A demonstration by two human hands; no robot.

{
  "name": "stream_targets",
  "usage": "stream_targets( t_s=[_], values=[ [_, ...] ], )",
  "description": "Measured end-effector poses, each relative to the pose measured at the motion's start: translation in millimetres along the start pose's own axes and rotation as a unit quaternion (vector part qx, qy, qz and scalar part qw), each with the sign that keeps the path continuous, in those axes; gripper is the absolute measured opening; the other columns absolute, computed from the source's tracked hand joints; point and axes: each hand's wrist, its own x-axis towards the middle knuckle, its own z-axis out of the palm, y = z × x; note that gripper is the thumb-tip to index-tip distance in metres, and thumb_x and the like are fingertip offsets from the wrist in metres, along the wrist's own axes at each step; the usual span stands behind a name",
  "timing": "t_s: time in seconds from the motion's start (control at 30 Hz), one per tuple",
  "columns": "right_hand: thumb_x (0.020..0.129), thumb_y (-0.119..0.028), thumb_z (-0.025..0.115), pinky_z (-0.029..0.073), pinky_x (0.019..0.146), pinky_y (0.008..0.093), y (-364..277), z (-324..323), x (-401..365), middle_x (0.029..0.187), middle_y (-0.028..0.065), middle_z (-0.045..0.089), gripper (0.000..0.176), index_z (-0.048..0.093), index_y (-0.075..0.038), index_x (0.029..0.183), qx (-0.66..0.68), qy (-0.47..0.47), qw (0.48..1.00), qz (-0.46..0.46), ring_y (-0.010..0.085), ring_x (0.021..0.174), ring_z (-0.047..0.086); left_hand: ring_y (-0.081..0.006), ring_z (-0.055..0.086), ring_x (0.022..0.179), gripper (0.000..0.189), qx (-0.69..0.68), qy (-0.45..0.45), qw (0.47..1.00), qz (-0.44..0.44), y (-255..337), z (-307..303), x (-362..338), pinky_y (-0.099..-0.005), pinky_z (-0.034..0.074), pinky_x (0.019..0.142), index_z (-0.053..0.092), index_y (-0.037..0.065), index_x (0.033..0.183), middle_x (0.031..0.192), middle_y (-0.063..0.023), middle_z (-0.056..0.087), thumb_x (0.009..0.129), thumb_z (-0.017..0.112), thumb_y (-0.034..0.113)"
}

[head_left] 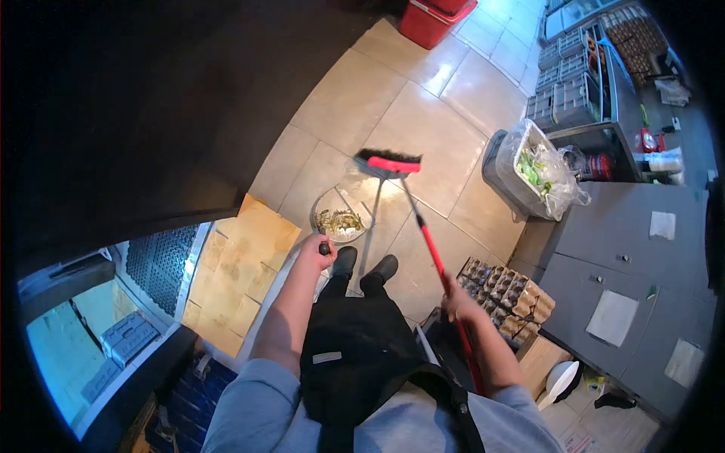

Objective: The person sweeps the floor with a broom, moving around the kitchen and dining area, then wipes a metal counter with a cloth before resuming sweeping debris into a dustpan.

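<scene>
My left hand (319,251) is closed round the dark end of a dustpan handle. Just beyond it, a pale dustpan (341,214) rests on the tiled floor with greenish and white scraps inside. My right hand (462,300) grips the red pole of a broom. The pole runs forward to the red broom head (389,164) with dark bristles, beyond the dustpan and apart from it. Two dark shoes (362,270) stand on the floor close to the dustpan.
A grey bin (507,174) with a plastic liner and green scraps stands at the right. Egg trays (507,296) are stacked near my right arm, beside grey cabinets (612,294). A red bucket (432,24) sits far ahead. A dark surface (151,113) fills the upper left.
</scene>
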Motion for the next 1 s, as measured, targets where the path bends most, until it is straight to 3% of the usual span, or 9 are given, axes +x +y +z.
stream_targets(
  t_s=[0.03, 0.13, 0.27, 0.33, 0.4, 0.63, 0.7, 0.87, 1.0],
  values=[
    [0.071, 0.007, 0.052, 0.045, 0.041, 0.0363, -9.2, -7.1, 18.8, 0.078, 0.0234, 0.059, 0.078, 0.017, -0.015, 0.137, -0.024, 0.048, 0.998, -0.036, 0.0248, 0.044, 0.057, -0.0147, 0.049, 0.048, 0.006, -0.019, -0.009, 1.0, 0.002, -0.3, -1.2, 2.2, -0.0252, 0.046, 0.041, 0.044, 0.006, 0.079, 0.062, -0.0044, 0.047, 0.079, 0.05, 0.004],
    [0.071, 0.002, 0.054, 0.05, 0.064, 0.0423, -2.8, -0.3, 73.9, 0.093, 0.0267, 0.059, 0.081, 0.015, -0.019, 0.139, -0.179, 0.092, 0.979, -0.028, 0.0361, 0.075, 0.063, -0.0147, 0.049, 0.048, 0.005, -0.062, -0.03, 0.998, 0.011, -0.2, -1.4, 14.6, -0.0256, 0.046, 0.041, 0.044, 0.006, 0.08, 0.064, -0.0053, 0.048, 0.081, 0.049, 0.005],
    [0.075, -0.003, 0.054, 0.046, 0.081, 0.0414, 43.8, 74.0, 56.7, 0.102, 0.0278, 0.057, 0.078, 0.015, -0.023, 0.14, -0.198, 0.05, 0.977, -0.064, 0.0392, 0.096, 0.057, -0.0147, 0.051, 0.05, 0.004, -0.072, -0.031, 0.996, 0.03, -2.4, 8.0, 21.2, -0.0253, 0.046, 0.042, 0.044, 0.006, 0.079, 0.063, -0.0038, 0.048, 0.082, 0.047, 0.007],
    [0.078, -0.006, 0.052, 0.045, 0.083, 0.0392, 42.2, 90.9, 21.8, 0.107, 0.0257, 0.056, 0.074, 0.015, -0.023, 0.14, -0.19, -0.068, 0.979, -0.033, 0.0353, 0.096, 0.057, -0.0146, 0.051, 0.05, 0.004, -0.084, -0.033, 0.995, 0.036, -0.2, 10.8, 25.9, -0.0252, 0.046, 0.042, 0.045, 0.007, 0.078, 0.063, -0.0033, 0.049, 0.082, 0.046, 0.007],
    [0.08, -0.007, 0.051, 0.045, 0.082, 0.0391, 37.2, 79.3, -16.4, 0.111, 0.0242, 0.055, 0.069, 0.017, -0.017, 0.14, -0.122, -0.076, 0.979, -0.145, 0.0309, 0.093, 0.057, -0.0145, 0.051, 0.051, 0.005, -0.094, -0.031, 0.995, 0.025, 4.7, 14.7, 27.3, -0.0249, 0.046, 0.042, 0.045, 0.007, 0.078, 0.063, -0.0033, 0.049, 0.082, 0.047, 0.006],
    [0.072, 0.008, 0.051, 0.047, 0.046, 0.0359, -41.5, -35.9, -14.6, 0.109, 0.0253, 0.056, 0.088, 0.007, -0.023, 0.141, -0.046, -0.094, 0.991, -0.084, 0.0282, 0.066, 0.062, -0.0143, 0.05, 0.05, 0.009, -0.156, -0.073, 0.984, 0.038, 18.5, 8.4, 7.2, -0.0233, 0.045, 0.043, 0.045, 0.006, 0.073, 0.061, -0.0038, 0.049, 0.079, 0.051, 0.004],
    [0.069, 0.006, 0.054, 0.049, 0.054, 0.034, -74.7, -66.8, 46.0, 0.111, 0.02, 0.054, 0.078, 0.022, -0.013, 0.138, -0.074, -0.01, 0.992, -0.103, 0.0239, 0.072, 0.061, -0.0143, 0.05, 0.05, 0.009, -0.168, -0.072, 0.983, 0.016, 18.7, 10.0, 6.9, -0.0232, 0.045, 0.043, 0.045, 0.005, 0.072, 0.061, -0.0044, 0.049, 0.079, 0.051, 0.003],
    [0.072, 0.004, 0.047, 0.051, 0.054, 0.038, -177.4, -120.9, 171.7, 0.099, 0.0248, 0.058, 0.076, 0.016, -0.014, 0.139, -0.185, 0.082, 0.976, -0.084, 0.0305, 0.071, 0.063, -0.0152, 0.049, 0.048, 0.01, -0.192, -0.06, 0.979, 0.037, 5.0, 28.1, 13.8, -0.0236, 0.043, 0.044, 0.046, 0.005, 0.07, 0.06, -0.0051, 0.049, 0.076, 0.053, 0.001],
    [0.072, 0.004, 0.049, 0.052, 0.068, 0.0388, -142.0, -110.0, 157.9, 0.105, 0.0278, 0.055, 0.079, 0.013, -0.013, 0.14, -0.199, 0.03, 0.976, -0.08, 0.0347, 0.084, 0.062, -0.0147, 0.049, 0.05, 0.01, -0.208, -0.071, 0.973, 0.069, -13.0, 55.8, 16.0, -0.0234, 0.043, 0.045, 0.046, 0.007, 0.07, 0.061, -0.0043, 0.049, 0.075, 0.054, 0.002]
  ],
)
